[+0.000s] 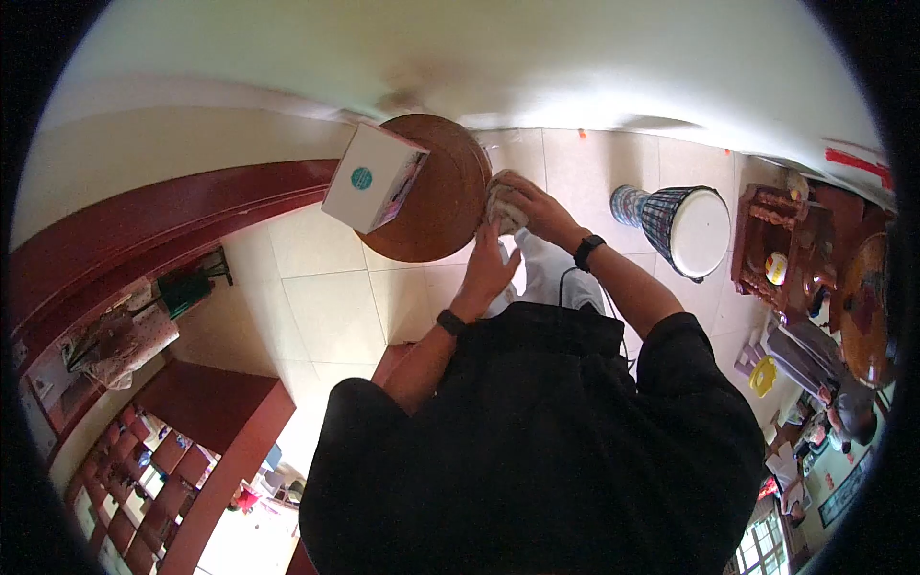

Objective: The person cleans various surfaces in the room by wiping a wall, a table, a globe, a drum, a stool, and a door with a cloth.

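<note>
A round brown wooden table or stool top [446, 182] stands ahead, with a white box [369, 177] bearing a green round label on its left part. Beside the right edge of this top, my right hand [537, 209] is closed on a crumpled light cloth [503, 203]. Just below the cloth is my left hand [491, 273], its thumb apart from its fingers and nothing visible held in it. The left fingertips are close to the cloth's lower end; whether they touch it is not clear.
A djembe drum [685, 230] lies on the tiled floor to the right. Dark red wooden furniture [767, 240] is further right, near a yellow stool [763, 377] and a seated person. A red-brown wooden shelf unit [216, 407] stands at the lower left.
</note>
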Motion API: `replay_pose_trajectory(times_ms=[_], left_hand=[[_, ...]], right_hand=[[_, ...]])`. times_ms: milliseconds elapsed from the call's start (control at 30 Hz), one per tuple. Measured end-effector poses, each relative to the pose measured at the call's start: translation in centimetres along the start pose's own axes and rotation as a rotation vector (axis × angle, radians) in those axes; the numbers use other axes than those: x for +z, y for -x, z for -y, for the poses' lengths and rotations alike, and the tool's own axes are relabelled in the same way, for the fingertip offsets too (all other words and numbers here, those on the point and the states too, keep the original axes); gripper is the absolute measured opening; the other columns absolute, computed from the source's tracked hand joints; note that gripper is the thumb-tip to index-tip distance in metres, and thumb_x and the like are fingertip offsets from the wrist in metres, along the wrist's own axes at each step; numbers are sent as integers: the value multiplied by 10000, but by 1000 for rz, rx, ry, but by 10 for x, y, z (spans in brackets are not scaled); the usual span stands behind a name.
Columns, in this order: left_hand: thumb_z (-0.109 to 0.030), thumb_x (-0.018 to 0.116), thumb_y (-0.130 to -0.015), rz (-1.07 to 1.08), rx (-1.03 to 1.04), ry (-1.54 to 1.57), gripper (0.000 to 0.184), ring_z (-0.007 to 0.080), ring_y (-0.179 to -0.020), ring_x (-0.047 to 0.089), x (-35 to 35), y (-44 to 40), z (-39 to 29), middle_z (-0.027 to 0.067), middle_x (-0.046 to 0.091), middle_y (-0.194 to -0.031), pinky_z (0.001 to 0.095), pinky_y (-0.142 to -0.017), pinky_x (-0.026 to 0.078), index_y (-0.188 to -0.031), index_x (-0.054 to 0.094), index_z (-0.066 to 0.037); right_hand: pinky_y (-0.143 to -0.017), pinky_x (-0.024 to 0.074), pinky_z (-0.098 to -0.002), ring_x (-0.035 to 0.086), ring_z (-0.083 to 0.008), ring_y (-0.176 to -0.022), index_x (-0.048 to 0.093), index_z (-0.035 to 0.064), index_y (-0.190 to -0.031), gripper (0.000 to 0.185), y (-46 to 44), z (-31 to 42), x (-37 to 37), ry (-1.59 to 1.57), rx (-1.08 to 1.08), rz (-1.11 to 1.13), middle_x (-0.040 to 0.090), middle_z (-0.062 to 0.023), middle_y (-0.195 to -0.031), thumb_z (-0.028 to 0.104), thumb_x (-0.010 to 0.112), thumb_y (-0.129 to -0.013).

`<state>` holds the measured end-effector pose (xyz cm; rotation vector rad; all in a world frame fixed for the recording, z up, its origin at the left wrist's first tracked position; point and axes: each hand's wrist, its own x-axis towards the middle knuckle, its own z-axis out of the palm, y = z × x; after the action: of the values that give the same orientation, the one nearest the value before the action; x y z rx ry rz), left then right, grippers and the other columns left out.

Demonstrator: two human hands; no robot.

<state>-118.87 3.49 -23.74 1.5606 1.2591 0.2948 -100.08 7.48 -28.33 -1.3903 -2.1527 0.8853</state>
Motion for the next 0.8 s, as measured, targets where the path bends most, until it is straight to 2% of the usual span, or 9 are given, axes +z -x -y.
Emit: replay_pose_trajectory(times_ms=[33, 133, 167, 267, 367, 500, 633, 733, 800], left_hand=[[-229, 671, -841, -39, 43, -38, 808, 449, -1343, 334, 11, 3, 7, 311, 329, -1425, 469, -1120, 313, -1447, 226, 68], [-235, 674, -838, -82, -39, -20, 864, 464, -1380, 263, 37, 0, 19, 334, 275, -1458, 468, -1154, 247, -1469, 169, 71], [-234, 671, -837, -97, -39, -13, 900, 472, -1403, 213, 43, -3, 22, 361, 204, -1486, 467, -1173, 194, -1484, 125, 72], [-225, 663, -840, -183, -84, -26, 911, 476, -1416, 177, 52, -12, 14, 368, 153, -1503, 480, -1179, 163, -1491, 98, 70], [-219, 659, -839, -224, -48, -56, 925, 484, -1419, 157, 66, -26, 12, 368, 133, -1507, 498, -1176, 156, -1497, 74, 65], [-249, 638, -861, -302, -71, -1, 919, 515, -1407, 154, 72, -57, -7, 368, 125, -1509, 521, -1168, 156, -1502, 59, 62], [-250, 633, -874, -397, -30, -139, 889, 546, -1389, 160, 74, -93, -9, 403, 150, -1473, 524, -1157, 194, -1498, 81, 60], [-226, 632, -886, -438, -135, 24, 853, 516, -1395, 169, 73, -100, -20, 361, 176, -1494, 519, -1152, 188, -1490, 104, 62], [-224, 628, -889, -383, -122, 13, 838, 515, -1396, 175, 71, -93, -11, 363, 179, -1494, 516, -1157, 185, -1491, 117, 59]], right_hand=[[-1134, 376, -397, 359, -298, -1391, 555, 106, -1249, 450, -4, -15, 6, 63, -65, 93, 395, -127, -1463, -23, 610, -821], [-1133, 377, -402, 378, -304, -1380, 578, 123, -1223, 469, -18, -43, 20, -39, -246, 112, 417, -121, -1446, 8, 671, -777], [-1139, 366, -409, 375, -300, -1383, 575, 142, -1235, 448, -23, -52, 20, -33, -265, 154, 412, -121, -1453, 45, 653, -804], [-1149, 347, -416, 373, -295, -1387, 567, 138, -1252, 427, -37, -62, 21, -29, -320, 132, 423, -108, -1455, 79, 621, -833], [-1164, 325, -409, 361, -262, -1395, 547, 126, -1264, 404, -51, -74, 10, -54, -346, 202, 402, -92, -1494, 62, 573, -867], [-1194, 260, -421, 337, -216, -1413, 540, 111, -1280, 415, -83, -99, 2, 204, -429, 276, 395, -66, -1508, 47, 570, -871], [-1188, 274, -425, 327, -302, -1402, 559, 87, -1219, 431, -114, -90, -23, 175, -416, 208, 414, -94, -1477, 58, 654, -799], [-1177, 296, -423, 336, -323, -1390, 562, 76, -1194, 407, -116, -92, -13, 48, -392, 158, 425, -105, -1460, 72, 661, -799], [-1167, 316, -422, 339, -319, -1389, 561, 70, -1185, 393, -108, -82, -15, 24, -362, 118, 429, -108, -1454, 71, 659, -804]])
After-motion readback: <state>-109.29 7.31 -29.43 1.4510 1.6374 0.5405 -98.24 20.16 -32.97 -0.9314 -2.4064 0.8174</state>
